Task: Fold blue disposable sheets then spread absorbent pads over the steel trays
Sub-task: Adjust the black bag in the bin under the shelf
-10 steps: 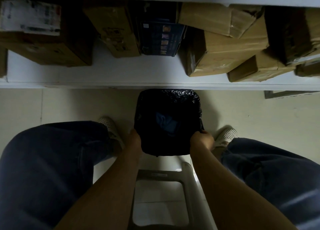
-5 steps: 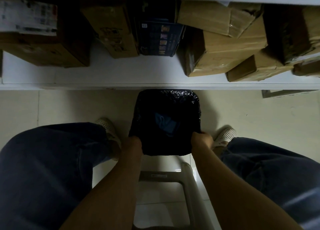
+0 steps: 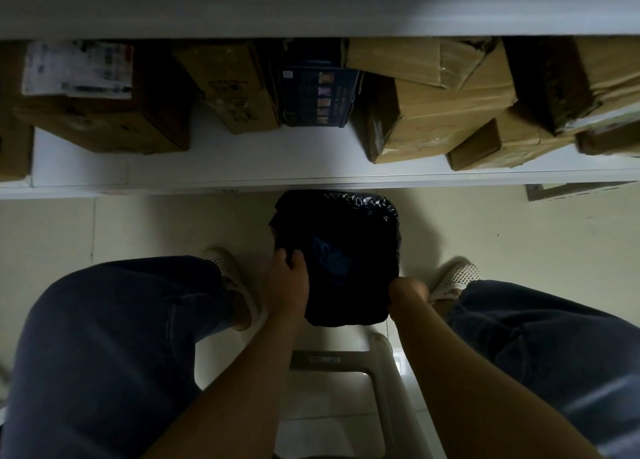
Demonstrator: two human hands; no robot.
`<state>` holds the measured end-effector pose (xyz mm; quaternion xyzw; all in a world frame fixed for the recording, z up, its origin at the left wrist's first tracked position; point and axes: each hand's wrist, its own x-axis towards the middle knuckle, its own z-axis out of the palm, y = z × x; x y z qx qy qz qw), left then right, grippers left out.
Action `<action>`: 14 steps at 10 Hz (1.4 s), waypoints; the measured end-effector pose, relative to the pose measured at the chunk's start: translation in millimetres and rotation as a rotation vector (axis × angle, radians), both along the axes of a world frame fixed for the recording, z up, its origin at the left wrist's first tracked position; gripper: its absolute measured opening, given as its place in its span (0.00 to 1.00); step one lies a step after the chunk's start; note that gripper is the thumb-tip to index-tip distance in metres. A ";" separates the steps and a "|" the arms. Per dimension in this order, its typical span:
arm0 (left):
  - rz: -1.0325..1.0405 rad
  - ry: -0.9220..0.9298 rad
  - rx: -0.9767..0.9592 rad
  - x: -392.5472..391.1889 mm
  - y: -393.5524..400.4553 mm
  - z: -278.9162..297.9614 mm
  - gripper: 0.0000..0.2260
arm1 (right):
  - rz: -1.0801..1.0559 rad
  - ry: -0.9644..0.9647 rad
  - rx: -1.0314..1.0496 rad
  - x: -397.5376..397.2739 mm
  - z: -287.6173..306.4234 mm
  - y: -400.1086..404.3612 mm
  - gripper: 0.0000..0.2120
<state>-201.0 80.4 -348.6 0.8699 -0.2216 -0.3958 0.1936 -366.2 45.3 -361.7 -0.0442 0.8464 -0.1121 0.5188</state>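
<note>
Both hands at the black-lined bin on the floor

On the far left, a cardboard box with a white label [image 3: 78, 69] sits on the low white shelf [image 3: 207, 160], with a second brown box [image 3: 228, 84] beside it. Below the shelf, the person's left leg in dark trousers [image 3: 114, 337] ends in a white perforated shoe [image 3: 225, 268] planted on the pale floor [image 3: 138, 226]. Just right of that shoe, the left hand [image 3: 289, 278] lies on the left rim of the bin, its fingers curled over the edge of the black liner, so this grip holds the liner. The bin with the black liner [image 3: 346, 223] stands on the floor directly below the shelf edge, between the two feet. Deep inside it a crumpled blue disposable sheet [image 3: 332, 256] shows faintly in the dark. Above, on the shelf, a dark blue printed carton [image 3: 317, 95] stands between the brown boxes. At the bin's near right corner, the right hand [image 3: 407, 292] is closed on the liner edge; its fingers are hidden behind the knuckles. Below the hands a pale plastic stool frame [image 3: 381, 365] sits under the person. Farther right are the other white shoe [image 3: 457, 278], the right leg [image 3: 554, 354], and a stack of taped cardboard boxes [image 3: 450, 112] on the shelf
</note>
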 end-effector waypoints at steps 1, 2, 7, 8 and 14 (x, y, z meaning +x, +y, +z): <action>0.220 0.104 0.032 19.5 -23.3 -8.6 0.17 | 0.091 -0.033 0.054 -6.4 -13.3 0.3 0.13; 0.214 0.183 0.127 37.3 -42.5 -22.7 0.22 | 0.063 -0.002 -0.022 -6.2 -18.5 -2.7 0.11; 0.308 0.581 -0.173 3.8 -88.9 -11.3 0.14 | -0.130 -0.033 -0.028 1.0 -22.2 -11.7 0.20; 0.090 0.451 -0.217 1.1 -86.4 -6.8 0.09 | -0.097 -0.075 -0.013 0.1 -19.2 -10.6 0.19; 0.344 0.588 0.013 5.7 -64.1 3.9 0.17 | -0.225 0.042 -0.127 -17.0 -33.1 -29.4 0.14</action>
